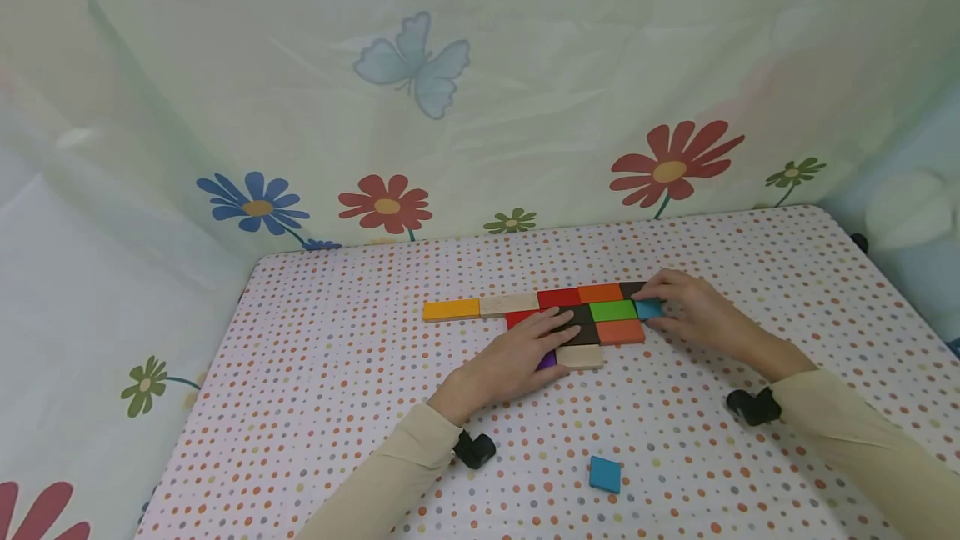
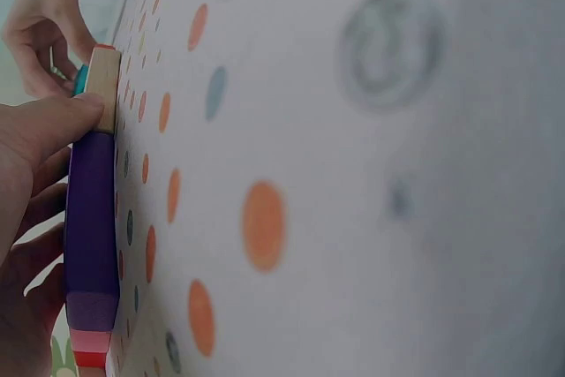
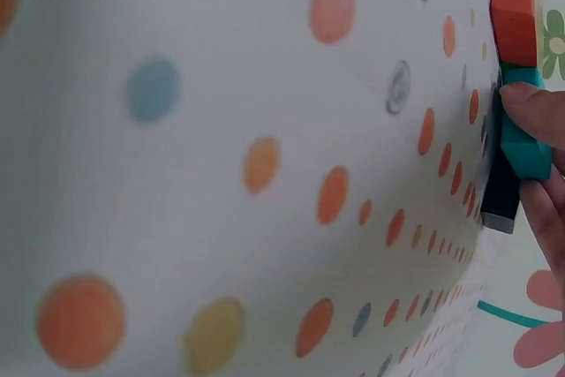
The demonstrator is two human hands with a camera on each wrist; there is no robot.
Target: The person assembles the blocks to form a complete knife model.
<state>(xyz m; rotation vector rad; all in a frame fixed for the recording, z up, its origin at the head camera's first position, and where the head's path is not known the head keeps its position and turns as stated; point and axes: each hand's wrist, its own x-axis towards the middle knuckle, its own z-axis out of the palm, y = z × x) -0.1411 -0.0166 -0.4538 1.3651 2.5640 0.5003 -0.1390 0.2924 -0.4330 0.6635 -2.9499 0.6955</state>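
Flat colored wooden blocks lie edge to edge in staggered rows on the table. At their right end my right hand (image 1: pixel 693 307) pinches a blue block (image 1: pixel 649 308) between thumb and fingers, beside the green block (image 1: pixel 612 311). In the right wrist view this blue block (image 3: pixel 523 143) sits alongside a black block (image 3: pixel 501 196). My left hand (image 1: pixel 513 357) rests on the rows with its fingers spread and extended, partly covering black and red blocks. Its thumb touches the plain wood block (image 2: pixel 104 86) near the purple block (image 2: pixel 93 218).
A loose blue square block (image 1: pixel 604 474) lies near the front of the dotted tablecloth (image 1: pixel 315 407). Yellow (image 1: pixel 452 309) and plain wood (image 1: pixel 510 304) blocks extend the back row leftward. A flowered curtain (image 1: pixel 525 132) hangs behind the table.
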